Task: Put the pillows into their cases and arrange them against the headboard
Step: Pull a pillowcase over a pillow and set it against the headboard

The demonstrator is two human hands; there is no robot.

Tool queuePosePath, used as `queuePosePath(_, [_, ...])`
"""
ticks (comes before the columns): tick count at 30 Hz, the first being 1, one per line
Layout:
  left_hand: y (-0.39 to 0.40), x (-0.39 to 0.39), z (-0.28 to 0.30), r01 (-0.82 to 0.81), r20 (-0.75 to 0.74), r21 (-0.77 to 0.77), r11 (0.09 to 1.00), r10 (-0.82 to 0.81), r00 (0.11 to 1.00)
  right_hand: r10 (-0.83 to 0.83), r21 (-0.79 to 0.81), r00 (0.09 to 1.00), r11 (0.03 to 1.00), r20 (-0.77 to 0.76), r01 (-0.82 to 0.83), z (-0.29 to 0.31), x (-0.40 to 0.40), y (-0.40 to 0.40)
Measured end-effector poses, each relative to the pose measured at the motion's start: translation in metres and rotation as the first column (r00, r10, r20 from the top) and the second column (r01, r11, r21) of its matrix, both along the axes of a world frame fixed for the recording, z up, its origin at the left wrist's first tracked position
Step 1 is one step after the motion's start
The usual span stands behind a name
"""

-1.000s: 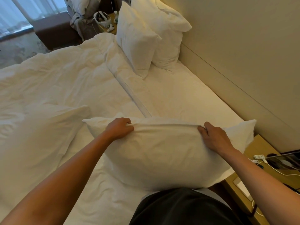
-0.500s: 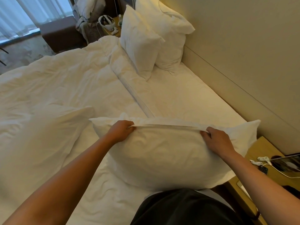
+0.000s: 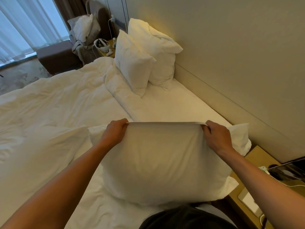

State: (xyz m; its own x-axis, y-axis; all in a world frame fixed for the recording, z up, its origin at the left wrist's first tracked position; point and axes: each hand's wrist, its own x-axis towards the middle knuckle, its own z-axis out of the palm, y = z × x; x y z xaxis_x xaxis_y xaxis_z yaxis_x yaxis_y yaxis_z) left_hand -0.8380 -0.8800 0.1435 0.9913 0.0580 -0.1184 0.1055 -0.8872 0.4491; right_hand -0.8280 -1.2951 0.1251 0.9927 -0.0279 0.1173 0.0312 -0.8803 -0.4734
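A plump white pillow in its pillowcase [image 3: 165,162] stands on the near edge of the bed, against my body. My left hand [image 3: 115,132] grips the case's top hem at the left, my right hand [image 3: 216,136] grips it at the right, and the hem is stretched taut between them. Pillow corners stick out behind both hands. Two cased white pillows [image 3: 133,63] lean upright at the far end, the rear one against the beige headboard [image 3: 231,103]. Another white pillow [image 3: 41,146] lies on the duvet at left.
A rumpled white duvet [image 3: 57,100] covers the bed's left part; bare sheet [image 3: 173,106] runs along the headboard. A wooden nightstand [image 3: 257,162] with a tablet and cables stands at right. A far nightstand holds a headset [image 3: 101,44]. A chair with linens stands by the window.
Both hands have lifted the case's hem higher and pulled it tight, raising the pillow more upright. My view has tilted up, showing more of the far room.
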Motion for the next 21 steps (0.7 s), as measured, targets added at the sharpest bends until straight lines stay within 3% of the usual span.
queuePosePath(9, [-0.054, 0.085, 0.076, 0.071, 0.266, -0.003, 0.997, -0.068, 0.962, -0.134, 0.105, 0.962, 0.988, 0.236, 0.112, 0.094, 0.045, -0.051])
queuePosePath(14, [-0.11, 0.146, 0.11, 0.159, 0.39, -0.001, 0.987, -0.146, 0.909, -0.22, 0.087, 0.923, 0.975, 0.317, 0.203, 0.136, 0.07, -0.099])
queuePosePath(21, [-0.191, 0.228, 0.114, 0.169, 0.404, 0.048, 0.984, -0.174, 0.898, -0.373, 0.183, 0.904, 0.923, 0.209, 0.338, 0.14, 0.105, -0.158])
